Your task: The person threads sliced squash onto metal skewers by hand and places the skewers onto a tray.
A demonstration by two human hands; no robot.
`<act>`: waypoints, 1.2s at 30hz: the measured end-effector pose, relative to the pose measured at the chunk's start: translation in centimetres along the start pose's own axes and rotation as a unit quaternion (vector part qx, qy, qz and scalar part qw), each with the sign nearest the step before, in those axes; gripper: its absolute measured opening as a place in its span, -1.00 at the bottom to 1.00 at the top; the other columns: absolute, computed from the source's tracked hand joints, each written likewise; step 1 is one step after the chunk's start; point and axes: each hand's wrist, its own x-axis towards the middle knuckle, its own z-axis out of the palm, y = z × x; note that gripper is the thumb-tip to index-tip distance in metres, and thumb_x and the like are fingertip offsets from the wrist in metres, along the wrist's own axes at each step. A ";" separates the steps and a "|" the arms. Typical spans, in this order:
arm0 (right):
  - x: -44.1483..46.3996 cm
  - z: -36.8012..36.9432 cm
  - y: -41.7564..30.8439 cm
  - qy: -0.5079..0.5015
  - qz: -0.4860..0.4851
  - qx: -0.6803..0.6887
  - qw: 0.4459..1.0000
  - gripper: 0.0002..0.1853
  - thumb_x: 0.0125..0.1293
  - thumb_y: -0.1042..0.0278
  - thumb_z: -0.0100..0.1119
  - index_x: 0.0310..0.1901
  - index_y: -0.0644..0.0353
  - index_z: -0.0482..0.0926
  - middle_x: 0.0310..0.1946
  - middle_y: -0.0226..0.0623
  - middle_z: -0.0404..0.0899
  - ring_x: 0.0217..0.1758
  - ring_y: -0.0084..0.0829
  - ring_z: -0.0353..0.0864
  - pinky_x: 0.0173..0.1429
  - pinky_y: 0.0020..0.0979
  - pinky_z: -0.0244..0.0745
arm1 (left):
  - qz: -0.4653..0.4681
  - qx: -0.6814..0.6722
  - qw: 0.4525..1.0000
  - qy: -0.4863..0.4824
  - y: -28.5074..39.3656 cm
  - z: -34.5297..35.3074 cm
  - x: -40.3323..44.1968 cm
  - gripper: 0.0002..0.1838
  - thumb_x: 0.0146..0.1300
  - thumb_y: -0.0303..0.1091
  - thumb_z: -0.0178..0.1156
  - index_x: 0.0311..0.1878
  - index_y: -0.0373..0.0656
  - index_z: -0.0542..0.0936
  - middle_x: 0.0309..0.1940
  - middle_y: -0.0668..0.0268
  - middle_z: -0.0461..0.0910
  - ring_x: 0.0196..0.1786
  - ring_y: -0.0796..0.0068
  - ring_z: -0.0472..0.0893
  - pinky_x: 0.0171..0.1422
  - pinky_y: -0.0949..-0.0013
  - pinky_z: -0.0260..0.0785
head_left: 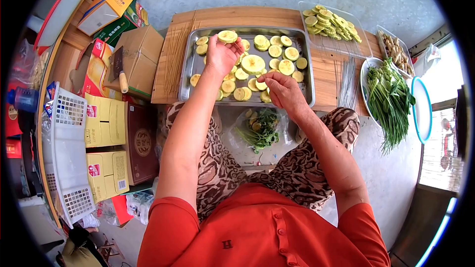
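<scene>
Over the left part of a metal tray (pixel 310 86), my left hand (pixel 223 55) is turned palm up. Its fingers curl round a few zucchini slices (pixel 227 36). My right hand (pixel 283 90) is pinched closed above the tray's front. Right beside its fingertips, a larger-looking zucchini slice (pixel 253 64) appears raised above the others. Whether the fingers grip that slice or a thin stick through it, I cannot make out. Many loose zucchini slices (pixel 286 66) lie spread in the tray, some overlapping.
Thin wooden skewers (pixel 179 59) lie left of the tray on the wooden table (pixel 166 81); metal skewers (pixel 347 81) lie right. A clear container (pixel 330 23) holds stacked slices. Leafy greens (pixel 388 91) overhang a white bowl. Cardboard boxes (pixel 136 57) stand at left. Below hangs a plastic bag (pixel 260 131) of scraps.
</scene>
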 end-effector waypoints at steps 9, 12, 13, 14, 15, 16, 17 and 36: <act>0.0 -0.1 0.1 -0.002 -0.002 -0.002 1.000 -0.80 0.42 0.35 -0.08 -0.16 0.23 0.55 -0.75 -0.60 0.21 -0.76 -0.74 0.08 -0.67 -0.64 -0.04 | -0.003 -0.007 1.000 -0.026 0.2 0.0 -0.1 -0.47 0.27 0.01 -0.14 0.02 -0.31 0.43 -0.21 0.08 0.48 -0.17 0.26 0.47 0.02 0.19 0.39; -0.1 0.0 0.1 -0.002 -0.004 -0.003 1.000 -0.80 0.42 0.35 -0.08 -0.16 0.23 0.54 -0.75 -0.60 0.22 -0.76 -0.74 0.08 -0.66 -0.64 -0.04 | -0.001 -0.005 0.999 -0.038 0.1 0.0 -0.1 -0.48 0.26 0.00 -0.12 0.01 -0.30 0.43 -0.23 0.10 0.49 -0.19 0.27 0.47 0.00 0.20 0.39; -0.1 0.0 0.1 -0.002 -0.005 -0.005 1.000 -0.80 0.42 0.35 -0.08 -0.15 0.23 0.55 -0.75 -0.60 0.22 -0.76 -0.75 0.08 -0.66 -0.64 -0.04 | 0.000 -0.004 0.999 -0.041 0.1 0.1 -0.1 -0.48 0.26 0.00 -0.11 0.00 -0.29 0.43 -0.24 0.10 0.49 -0.20 0.28 0.47 -0.01 0.21 0.40; -0.1 0.0 0.1 -0.002 -0.005 -0.005 1.000 -0.80 0.42 0.35 -0.08 -0.15 0.23 0.55 -0.75 -0.60 0.22 -0.76 -0.75 0.08 -0.66 -0.64 -0.04 | 0.000 -0.004 0.999 -0.041 0.1 0.1 -0.1 -0.48 0.26 0.00 -0.11 0.00 -0.29 0.43 -0.24 0.10 0.49 -0.20 0.28 0.47 -0.01 0.21 0.40; -0.1 0.0 0.1 -0.003 -0.004 -0.005 1.000 -0.80 0.42 0.35 -0.08 -0.15 0.23 0.55 -0.75 -0.61 0.22 -0.76 -0.75 0.08 -0.66 -0.64 -0.04 | -0.001 -0.005 0.999 -0.048 0.1 0.1 -0.1 -0.49 0.25 0.01 -0.11 0.00 -0.29 0.43 -0.25 0.11 0.49 -0.21 0.28 0.47 -0.02 0.21 0.40; -0.2 0.0 0.1 -0.005 -0.003 -0.004 1.000 -0.80 0.42 0.35 -0.08 -0.15 0.23 0.55 -0.75 -0.61 0.22 -0.76 -0.75 0.08 -0.66 -0.64 -0.04 | -0.002 -0.005 0.999 -0.054 0.2 0.1 -0.2 -0.49 0.25 0.01 -0.11 -0.01 -0.29 0.44 -0.25 0.11 0.49 -0.21 0.29 0.47 -0.02 0.22 0.40; -0.1 0.0 0.1 -0.005 -0.003 -0.004 1.000 -0.80 0.42 0.35 -0.08 -0.15 0.23 0.55 -0.75 -0.61 0.22 -0.76 -0.75 0.08 -0.66 -0.64 -0.04 | -0.002 -0.005 0.999 -0.054 0.2 0.1 -0.2 -0.49 0.25 0.01 -0.11 -0.01 -0.29 0.44 -0.25 0.11 0.49 -0.21 0.29 0.47 -0.02 0.22 0.40; 0.0 0.2 0.3 -0.013 -0.020 0.006 1.000 -0.78 0.43 0.34 -0.09 -0.14 0.24 0.54 -0.75 -0.61 0.21 -0.76 -0.74 0.08 -0.66 -0.64 -0.04 | 0.002 0.033 0.994 -0.100 -0.2 1.2 -0.8 -0.50 0.24 0.02 -0.09 -0.04 -0.26 0.45 -0.31 0.15 0.50 -0.25 0.31 0.46 -0.05 0.25 0.39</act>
